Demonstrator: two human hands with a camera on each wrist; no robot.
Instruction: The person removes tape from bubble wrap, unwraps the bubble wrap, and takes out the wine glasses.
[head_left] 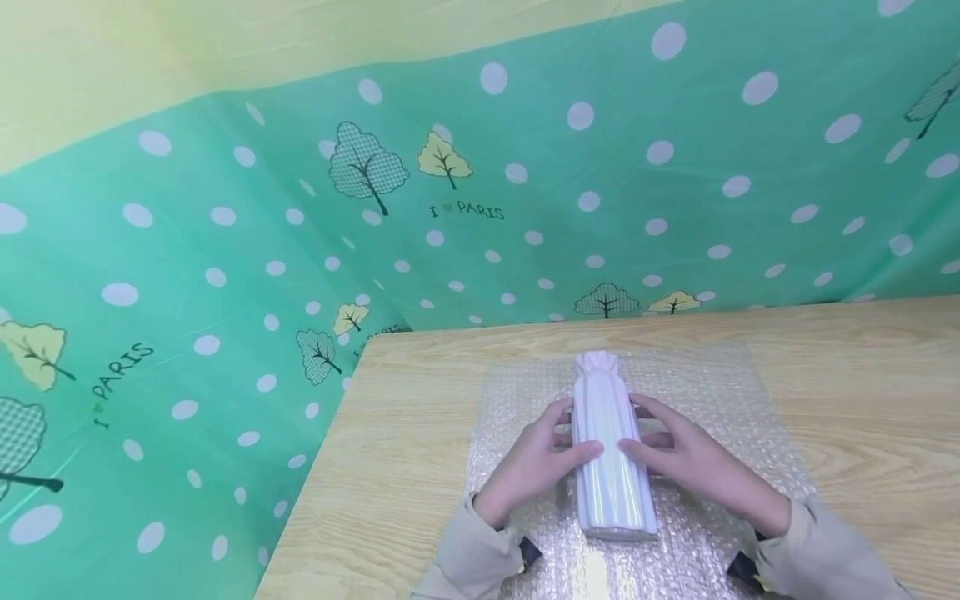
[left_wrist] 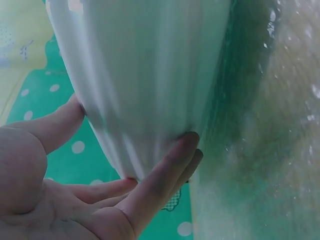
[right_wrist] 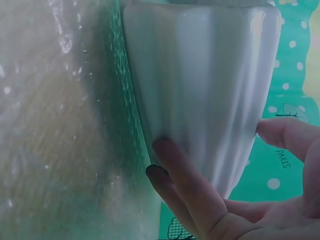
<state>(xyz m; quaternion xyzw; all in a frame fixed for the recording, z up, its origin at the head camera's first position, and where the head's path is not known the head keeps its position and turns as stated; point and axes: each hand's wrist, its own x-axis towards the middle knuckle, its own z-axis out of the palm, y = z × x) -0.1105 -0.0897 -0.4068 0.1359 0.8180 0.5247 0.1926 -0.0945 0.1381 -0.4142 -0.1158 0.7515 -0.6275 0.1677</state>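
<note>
A glossy white fluted vase (head_left: 609, 467) with a ruffled neck lies on its side, its neck pointing to the back of the table. Under it spreads a sheet of clear bubble wrap (head_left: 705, 392). My left hand (head_left: 536, 458) grips the vase's left side, thumb on top and fingers along the flank. From the other side my right hand (head_left: 686, 454) holds it the same way. Both wrist views show the fingertips against the fluted wall of the vase (left_wrist: 145, 75), close over the bubble wrap (right_wrist: 55, 125).
The wood-grain table (head_left: 390, 433) extends to both sides of the bubble wrap. Behind it and at the left hangs a green cloth (head_left: 247, 275) with white dots and printed trees. Dark straps (head_left: 528, 552) show at the sleeve cuffs.
</note>
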